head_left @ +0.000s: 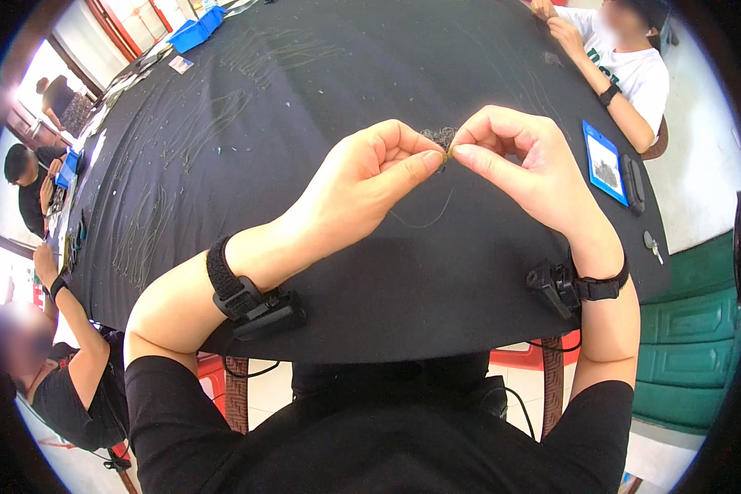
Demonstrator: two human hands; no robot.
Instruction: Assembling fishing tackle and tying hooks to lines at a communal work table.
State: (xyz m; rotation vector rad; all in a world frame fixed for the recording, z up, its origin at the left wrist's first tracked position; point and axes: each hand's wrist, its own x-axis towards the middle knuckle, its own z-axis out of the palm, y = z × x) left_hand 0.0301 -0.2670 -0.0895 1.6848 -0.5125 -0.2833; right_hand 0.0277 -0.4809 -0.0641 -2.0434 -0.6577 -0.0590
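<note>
My left hand (370,173) and my right hand (531,165) meet above the middle of the black-covered table, thumb and forefinger pinched in each. Between the touching fingertips is a tiny olive-coloured bit of thin thread, mostly covered by the fingers. A loose strand of thread (426,225) curves below them over the cloth. Just behind the fingertips shows a small dark tangled clump (439,134); whether it is held or lies on the table, I cannot tell. Both wrists wear black straps with small black devices.
Long thin green threads (177,132) lie across the left of the black cloth (370,296). At right are a blue-edged packet (605,165) with dark contents, a black case (633,184) and keys (653,246). A blue tray (196,30) stands far left. Other people sit around the table.
</note>
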